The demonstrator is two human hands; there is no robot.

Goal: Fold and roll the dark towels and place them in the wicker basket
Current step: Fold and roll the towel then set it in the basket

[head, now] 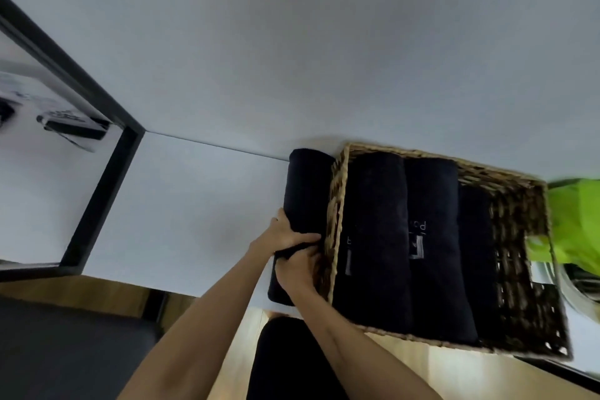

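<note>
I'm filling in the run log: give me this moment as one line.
both hands: left hand, right hand grip rolled dark towel on white table | woven wicker basket: three rolls inside | stage: fourth roll outside

Three rolled dark towels (pixel 402 237) side by side in wicker basket (pixel 519 269); fourth roll (pixel 305 191) just outside.

Home-like room: white table (pixel 201 191), wood floor (pixel 422 377), black-framed mirror (pixel 97 101).

The green cloth (pixel 574 224) at the right edge is cut off and blurred. Items reflected in the mirror (pixel 65 101), upper left, are too smeared to identify.
</note>
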